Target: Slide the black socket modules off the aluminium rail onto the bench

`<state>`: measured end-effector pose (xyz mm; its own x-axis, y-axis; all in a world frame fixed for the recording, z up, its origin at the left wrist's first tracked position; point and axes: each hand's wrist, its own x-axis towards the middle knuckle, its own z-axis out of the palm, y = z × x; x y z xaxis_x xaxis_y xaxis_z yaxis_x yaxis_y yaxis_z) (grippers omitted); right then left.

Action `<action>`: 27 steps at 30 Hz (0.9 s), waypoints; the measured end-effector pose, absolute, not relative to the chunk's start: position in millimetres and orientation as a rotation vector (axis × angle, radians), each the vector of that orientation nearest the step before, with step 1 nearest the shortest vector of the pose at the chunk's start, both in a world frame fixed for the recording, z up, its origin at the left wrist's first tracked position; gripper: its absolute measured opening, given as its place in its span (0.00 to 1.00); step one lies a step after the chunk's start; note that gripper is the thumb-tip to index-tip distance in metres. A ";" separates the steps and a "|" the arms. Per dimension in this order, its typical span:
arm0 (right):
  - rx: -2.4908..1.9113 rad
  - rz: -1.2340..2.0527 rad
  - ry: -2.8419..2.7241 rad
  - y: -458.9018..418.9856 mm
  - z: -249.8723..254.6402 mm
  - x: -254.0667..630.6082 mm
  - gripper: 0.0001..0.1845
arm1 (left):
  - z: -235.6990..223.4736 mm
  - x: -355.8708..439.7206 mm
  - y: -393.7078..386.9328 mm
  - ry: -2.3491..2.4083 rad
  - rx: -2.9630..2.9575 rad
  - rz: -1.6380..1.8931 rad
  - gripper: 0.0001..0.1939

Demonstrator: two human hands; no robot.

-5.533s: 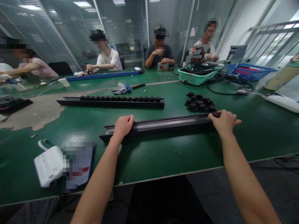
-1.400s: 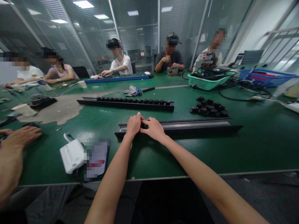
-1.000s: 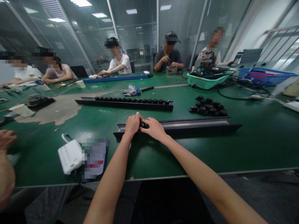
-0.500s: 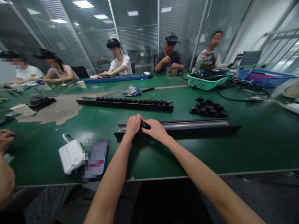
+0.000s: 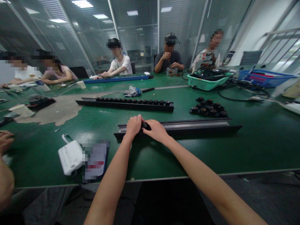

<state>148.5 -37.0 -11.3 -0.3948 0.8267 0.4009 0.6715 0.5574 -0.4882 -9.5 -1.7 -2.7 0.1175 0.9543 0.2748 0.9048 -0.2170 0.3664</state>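
A long dark metal rail (image 5: pixel 192 126) lies across the green table (image 5: pixel 257 137) in front of me. My left hand (image 5: pixel 133 126) grips the rail near its left end, fingers curled over its edge. My right hand (image 5: pixel 156 131) is closed right beside it, pinching a small black socket part (image 5: pixel 145 126) against the rail's channel. A pile of the same black parts (image 5: pixel 208 107) sits behind the rail's right half. A second rail (image 5: pixel 124 103), filled with a row of black parts, lies farther back.
A white device (image 5: pixel 70 156) and a card lie at the front left. A green basket (image 5: pixel 206 82) with cables and a blue tray (image 5: pixel 264 76) stand at the back right. Several people sit around the table; a neighbour's hand (image 5: pixel 6 140) is at the left edge.
Since 5.5 s ago my right hand moved from the rail's right end to the left end, bringing a black part. In the last second both hands have held nearly still.
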 end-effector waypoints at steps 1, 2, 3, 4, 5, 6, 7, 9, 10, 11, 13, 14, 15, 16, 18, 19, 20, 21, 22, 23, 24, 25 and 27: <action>-1.198 0.325 -2.179 -37.1 -11.3 148.5 0.16 | -3.0 -9.6 -1.4 1.887 2.259 0.710 0.29; -1.199 0.322 -2.179 -37.2 -11.3 148.6 0.16 | -3.3 -9.8 -1.0 1.880 2.249 0.726 0.29; -1.201 0.320 -2.180 -37.4 -11.3 148.7 0.15 | -3.6 -10.0 -0.7 1.870 2.237 0.741 0.29; -1.204 0.319 -2.182 -37.5 -11.2 148.9 0.15 | -4.0 -10.3 -0.3 1.861 2.224 0.757 0.29; -1.206 0.318 -2.184 -37.6 -11.1 149.1 0.15 | -4.3 -10.6 0.0 1.850 2.215 0.771 0.29; -1.205 0.319 -2.186 -37.7 -11.0 149.3 0.14 | -4.7 -10.9 0.3 1.842 2.209 0.781 0.29; -1.204 0.319 -2.187 -37.7 -11.0 149.5 0.14 | -5.1 -11.1 0.7 1.837 2.209 0.787 0.29; -1.203 0.319 -2.189 -37.6 -11.1 149.7 0.13 | -5.9 -11.6 1.4 1.837 2.216 0.787 0.29; -1.204 0.316 -2.189 -37.5 -11.3 149.7 0.13 | -6.3 -11.7 1.8 1.841 2.217 0.784 0.29; -1.206 0.312 -2.190 -37.4 -11.6 149.6 0.13 | -6.6 -11.8 2.2 1.843 2.218 0.782 0.29; -1.212 0.302 -2.196 -37.0 -11.9 149.5 0.13 | -6.9 -11.9 2.9 1.847 2.218 0.775 0.29; -1.214 0.299 -2.200 -36.6 -12.0 149.8 0.13 | -7.0 -12.0 3.2 1.849 2.219 0.773 0.29; -1.212 0.297 -2.203 -36.1 -11.8 150.2 0.13 | -6.9 -12.0 3.4 1.848 2.219 0.774 0.29; -1.208 0.298 -2.210 -35.3 -11.3 151.0 0.14 | -6.9 -12.0 3.6 1.848 2.215 0.780 0.29; -1.195 0.310 -2.234 -33.3 -9.4 153.6 0.14 | -6.9 -12.2 3.7 1.843 2.203 0.798 0.29; -1.188 0.319 -2.253 -32.1 -8.0 155.2 0.14 | -6.9 -12.3 3.7 1.842 2.197 0.807 0.29; -1.184 0.329 -2.274 -31.0 -6.4 157.0 0.15 | -6.9 -12.4 3.7 1.842 2.193 0.811 0.29; -1.184 0.337 -2.294 -30.0 -4.8 158.6 0.15 | -6.9 -12.5 3.6 1.841 2.189 0.816 0.29; -1.187 0.341 -2.310 -29.3 -3.3 160.1 0.15 | -6.9 -12.5 3.5 1.838 2.184 0.821 0.29; -1.193 0.340 -2.321 -28.8 -1.9 161.4 0.15 | -6.7 -12.5 3.4 1.831 2.180 0.827 0.29; -1.199 0.336 -2.327 -28.5 -0.8 162.4 0.16 | -6.4 -12.5 3.3 1.823 2.176 0.833 0.29; -1.205 0.330 -2.331 -28.5 -0.1 163.2 0.16 | -6.0 -12.3 3.0 1.817 2.173 0.835 0.29; -1.212 0.319 -2.336 -28.6 0.3 164.8 0.17 | -4.6 -11.7 2.3 1.811 2.176 0.825 0.28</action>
